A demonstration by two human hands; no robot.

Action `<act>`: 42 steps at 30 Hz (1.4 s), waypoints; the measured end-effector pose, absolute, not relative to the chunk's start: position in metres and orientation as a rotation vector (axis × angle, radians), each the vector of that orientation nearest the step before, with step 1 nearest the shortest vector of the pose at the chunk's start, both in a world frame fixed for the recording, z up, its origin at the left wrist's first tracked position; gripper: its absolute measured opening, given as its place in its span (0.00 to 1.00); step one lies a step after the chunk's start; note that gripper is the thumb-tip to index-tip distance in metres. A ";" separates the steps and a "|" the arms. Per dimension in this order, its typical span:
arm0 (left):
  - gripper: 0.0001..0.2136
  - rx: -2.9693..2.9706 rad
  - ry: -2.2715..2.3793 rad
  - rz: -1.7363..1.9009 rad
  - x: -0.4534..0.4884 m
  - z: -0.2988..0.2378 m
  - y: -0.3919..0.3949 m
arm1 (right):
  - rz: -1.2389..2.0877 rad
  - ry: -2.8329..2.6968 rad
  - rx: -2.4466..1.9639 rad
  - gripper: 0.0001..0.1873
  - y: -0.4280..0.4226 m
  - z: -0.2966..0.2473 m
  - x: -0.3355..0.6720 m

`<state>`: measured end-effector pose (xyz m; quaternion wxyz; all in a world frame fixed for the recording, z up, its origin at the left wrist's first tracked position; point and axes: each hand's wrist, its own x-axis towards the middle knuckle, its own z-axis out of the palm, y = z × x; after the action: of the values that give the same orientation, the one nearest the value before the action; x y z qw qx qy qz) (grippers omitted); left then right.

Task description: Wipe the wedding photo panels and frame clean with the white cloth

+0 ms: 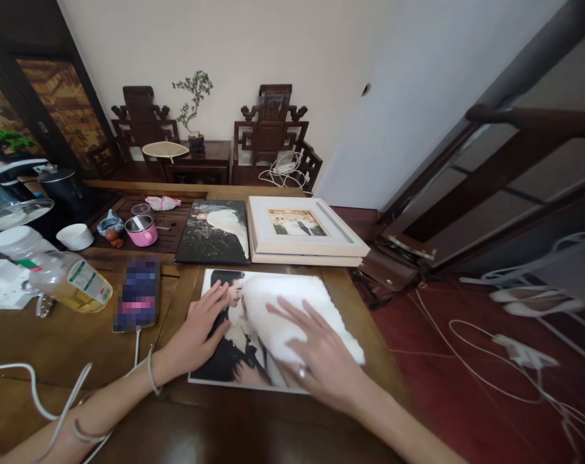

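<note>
A flat photo print (pixel 215 367) lies on the wooden table, showing a dark-haired figure on its left part. My left hand (pixel 208 325) rests flat on the print's left side, fingers stretched out. A white fluffy cloth (pixel 273 303) covers much of the print's right part. On top of the cloth lies my right hand (pixel 316 354), slightly blurred, with its fingers spread and a ring on one of them. Just beyond the print are a dark photo panel (pixel 200 235) with a white-dressed figure and stacked white picture frames (pixel 312 241).
At left are a phone (pixel 138 293), a tilted bottle of yellow liquid (pixel 75 280), a pink cup (pixel 142 232), a white cup (pixel 76 237) and a black kettle (pixel 60 187). A white cable (pixel 46 406) crosses the front left. The table's right edge borders a red floor (pixel 437 374).
</note>
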<state>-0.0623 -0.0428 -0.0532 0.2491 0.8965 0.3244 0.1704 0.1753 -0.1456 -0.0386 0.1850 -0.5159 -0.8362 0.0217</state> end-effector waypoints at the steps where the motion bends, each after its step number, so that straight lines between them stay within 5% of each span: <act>1: 0.20 2.440 0.880 0.471 -0.063 -0.053 -0.043 | 0.059 -2.338 -1.505 0.09 -0.131 -0.038 0.178; 7: 0.21 2.357 0.938 0.483 -0.064 -0.056 -0.042 | 0.047 -2.332 -1.590 0.13 -0.098 -0.037 0.167; 13: 0.21 2.352 0.918 0.522 -0.062 -0.060 -0.040 | 0.041 -2.379 -1.315 0.04 -0.174 -0.046 0.136; 17: 0.22 2.394 0.906 0.501 -0.062 -0.058 -0.040 | 0.004 -2.411 -1.192 0.07 -0.200 -0.044 0.142; 27: 0.21 2.257 0.914 0.563 -0.062 -0.059 -0.039 | -0.009 -2.176 -1.739 0.10 -0.125 -0.043 0.167; 36: 0.22 1.930 0.861 0.822 -0.062 -0.047 -0.038 | 0.180 -2.562 -0.934 0.08 -0.165 -0.044 0.121; 42: 0.22 2.213 0.861 0.633 -0.063 -0.055 -0.040 | 0.190 -2.295 -1.534 0.11 -0.146 -0.031 0.162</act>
<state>-0.0626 -0.0396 -0.0551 0.3354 0.8483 0.3302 0.2426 0.1620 -0.1462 -0.0306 0.1863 -0.5447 -0.8149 0.0676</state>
